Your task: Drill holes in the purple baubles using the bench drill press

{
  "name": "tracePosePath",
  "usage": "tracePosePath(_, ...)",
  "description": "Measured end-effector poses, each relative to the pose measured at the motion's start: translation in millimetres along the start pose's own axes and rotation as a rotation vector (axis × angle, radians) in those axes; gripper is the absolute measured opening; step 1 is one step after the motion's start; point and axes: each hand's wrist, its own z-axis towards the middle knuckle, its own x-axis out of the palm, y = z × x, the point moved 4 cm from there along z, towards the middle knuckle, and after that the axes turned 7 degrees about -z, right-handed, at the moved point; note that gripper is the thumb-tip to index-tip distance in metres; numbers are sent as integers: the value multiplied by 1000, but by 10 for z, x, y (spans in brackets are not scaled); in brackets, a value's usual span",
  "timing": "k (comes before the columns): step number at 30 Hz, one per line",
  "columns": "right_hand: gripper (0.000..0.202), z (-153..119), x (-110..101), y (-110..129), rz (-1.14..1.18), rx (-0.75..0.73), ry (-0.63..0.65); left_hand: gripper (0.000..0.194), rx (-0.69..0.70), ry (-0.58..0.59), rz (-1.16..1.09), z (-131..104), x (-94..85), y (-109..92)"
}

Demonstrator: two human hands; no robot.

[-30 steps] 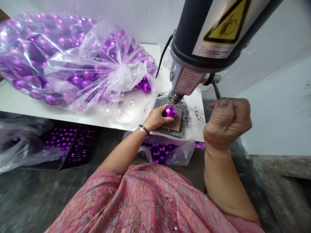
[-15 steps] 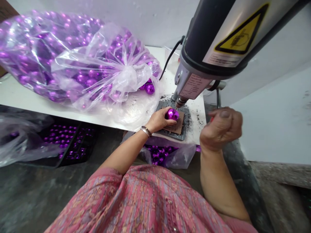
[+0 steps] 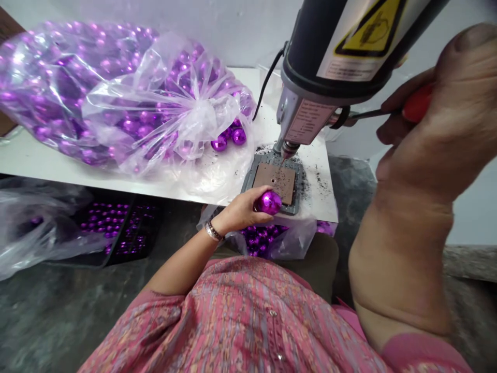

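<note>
My left hand (image 3: 248,207) pinches a shiny purple ball (image 3: 268,202) at the front edge of the drill press base (image 3: 248,178). Behind the ball, a brown board (image 3: 286,187) with a small dark hole lies on that base. Above the board hangs the drill chuck (image 3: 289,148) with a thin bit, and the ball is apart from it. At the right, my right hand (image 3: 438,114) is closed around the red knob (image 3: 418,103) of the press lever (image 3: 375,114), which is raised.
A large clear bag of purple balls (image 3: 116,98) covers the left of the white table (image 3: 171,189). Loose balls (image 3: 238,135) lie beside its knot. Dark shavings surround the base. Below are a black crate (image 3: 116,248) and an open bag of balls (image 3: 260,241).
My left hand has drawn the ball toward me, away from under the bit. My right hand has risen with the lever. Another loose ball now shows beside the bag's knot.
</note>
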Motion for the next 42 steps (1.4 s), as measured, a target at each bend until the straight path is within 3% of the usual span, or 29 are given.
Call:
tracePosePath(4, 45, -35, -5, 27, 9, 30, 6, 71, 7, 214, 72, -229, 161, 76)
tracePosePath(7, 46, -61, -12, 54, 28, 57, 13, 73, -52, 227, 106, -302, 129, 119)
tracePosePath(10, 49, -78, -22, 43, 46, 79, 1, 57, -111, 42, 81, -190, -162, 134)
tracePosePath(13, 54, -90, -38, 29, 32, 39, -9, 41, -203, -335, 123, 90, -670, 204)
tracePosePath(16, 56, -119, -56, 36, -27, 15, -5, 45, -303, -667, 247, 391, -1118, 335)
tracePosePath(19, 60, -143, -70, 55, -83, 23, -8, 62, -411, -705, 224, 608, -1288, 504)
tracePosePath(23, 67, -124, -41, 84, -19, -40, 46, 48, -533, -546, 64, 678, -1172, 644)
tracePosePath(28, 64, -131, -36, 106, -33, -47, 39, 36, -339, -432, 128, 703, -933, 575)
tracePosePath(31, 63, -172, -35, 144, -48, -49, 64, 50, -315, -464, 75, 694, -879, 560)
tracePosePath(35, 58, -195, -19, 180, -42, -90, 108, 50, -314, -517, -375, 590, -848, 480)
tracePosePath(38, 62, -154, -5, 182, -18, -129, 105, 42, -262, -363, -620, 506, -728, 306)
tracePosePath(42, 55, 28, -13, 143, -138, -58, 113, 46, -245, -178, -570, 474, -515, 117)
